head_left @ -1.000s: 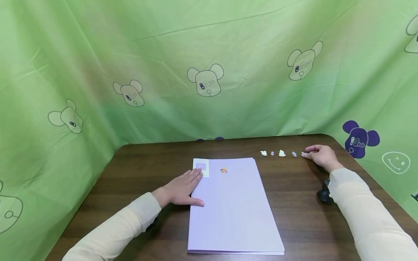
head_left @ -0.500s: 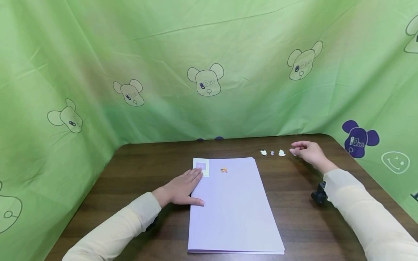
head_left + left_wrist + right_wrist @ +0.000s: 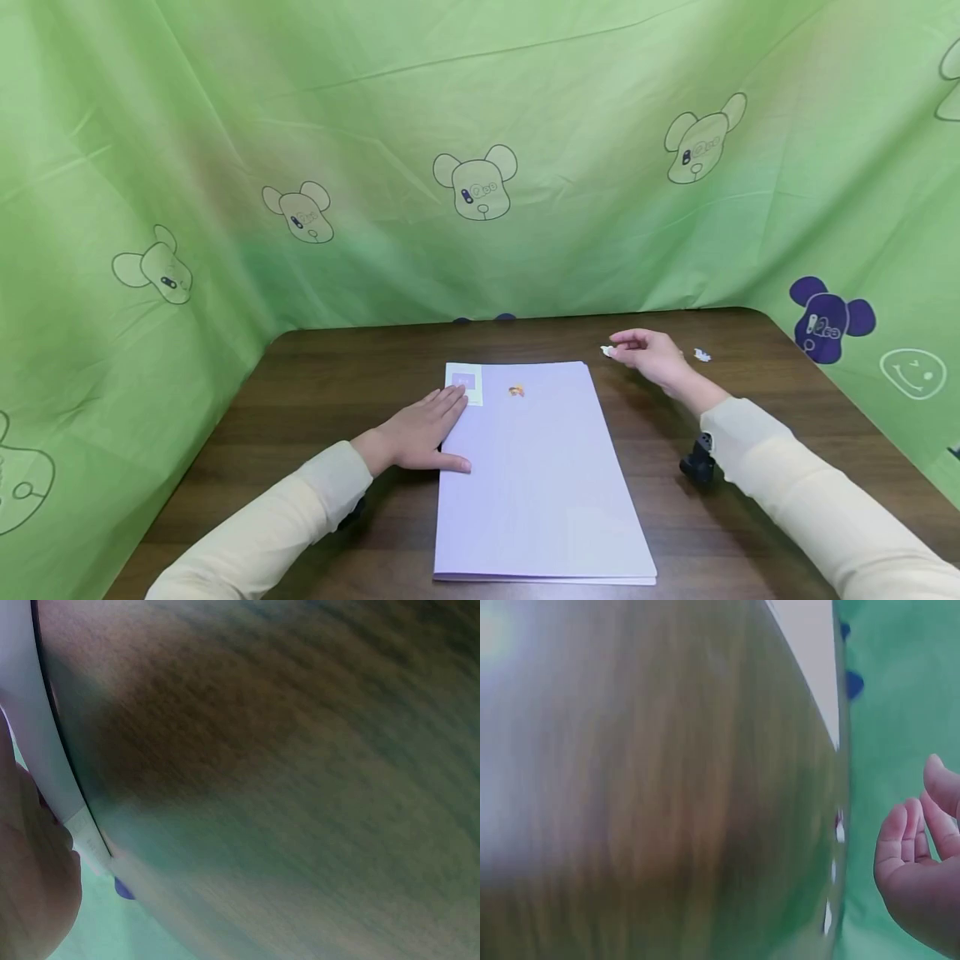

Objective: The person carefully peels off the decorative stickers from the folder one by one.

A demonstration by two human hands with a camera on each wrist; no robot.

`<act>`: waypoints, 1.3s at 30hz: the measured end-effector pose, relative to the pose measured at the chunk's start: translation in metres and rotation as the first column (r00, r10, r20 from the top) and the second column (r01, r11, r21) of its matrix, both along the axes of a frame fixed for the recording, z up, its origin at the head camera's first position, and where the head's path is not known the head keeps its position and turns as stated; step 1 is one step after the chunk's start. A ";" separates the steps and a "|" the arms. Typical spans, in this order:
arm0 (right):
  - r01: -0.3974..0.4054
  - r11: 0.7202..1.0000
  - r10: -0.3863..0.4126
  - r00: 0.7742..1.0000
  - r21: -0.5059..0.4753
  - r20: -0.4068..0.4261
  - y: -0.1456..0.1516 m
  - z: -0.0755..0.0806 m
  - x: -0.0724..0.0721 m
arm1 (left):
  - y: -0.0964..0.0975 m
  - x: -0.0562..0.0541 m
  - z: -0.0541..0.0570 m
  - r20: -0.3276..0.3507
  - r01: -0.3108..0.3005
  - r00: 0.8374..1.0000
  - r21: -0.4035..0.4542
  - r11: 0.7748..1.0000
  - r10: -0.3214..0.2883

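My left hand point(image 3: 423, 429) rests flat with spread fingers on the left edge of a large white sheet point(image 3: 547, 483), which looks folded or stacked at its front edge. The fingertips touch a small white card point(image 3: 473, 395) with a purple square in the sheet's top left corner. My right hand point(image 3: 654, 358) is over a row of small cut-out pieces right of the sheet, thumb and fingers apart in the right wrist view. Its fingertips are right at a white piece point(image 3: 607, 351); the hand hides others in the row. A pale piece point(image 3: 702, 355) lies to its right.
A small orange piece point(image 3: 516, 390) lies near the top of the sheet. The brown wooden table point(image 3: 337, 358) ends at a green curtain point(image 3: 375, 275) at the back and sides. In the right wrist view, small white pieces point(image 3: 827, 917) line the table's far part.
My right hand has moved left along the row, leaving the rightmost piece it was touching lying on the table. The left hand stays in place on the sheet.
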State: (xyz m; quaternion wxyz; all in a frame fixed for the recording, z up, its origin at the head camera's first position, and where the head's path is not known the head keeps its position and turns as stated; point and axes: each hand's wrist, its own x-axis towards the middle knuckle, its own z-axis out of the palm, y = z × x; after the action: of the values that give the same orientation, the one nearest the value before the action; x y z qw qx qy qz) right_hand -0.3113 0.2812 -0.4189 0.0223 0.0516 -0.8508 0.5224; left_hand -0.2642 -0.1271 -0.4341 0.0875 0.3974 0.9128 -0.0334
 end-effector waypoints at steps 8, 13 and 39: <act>-0.046 0.998 0.045 0.999 -0.035 -0.024 -0.043 -0.008 0.006 | 0.001 0.001 0.001 0.001 0.002 1.000 0.000 1.000 -0.002; -0.082 0.995 0.081 0.996 -0.057 -0.027 -0.066 -0.011 0.006 | 0.001 0.001 0.001 -0.001 -0.005 1.000 -0.016 1.000 0.005; -0.282 0.951 0.279 0.959 0.125 0.039 -0.124 -0.020 -0.006 | 0.002 0.000 0.004 0.006 0.001 1.000 -0.003 1.000 -0.001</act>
State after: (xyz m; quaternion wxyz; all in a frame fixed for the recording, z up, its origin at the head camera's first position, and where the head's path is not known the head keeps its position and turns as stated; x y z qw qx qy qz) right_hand -0.3171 0.1571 -0.4385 -0.0644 0.1676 -0.8672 0.4644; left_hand -0.2646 -0.1253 -0.4301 0.0907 0.3978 0.9124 -0.0335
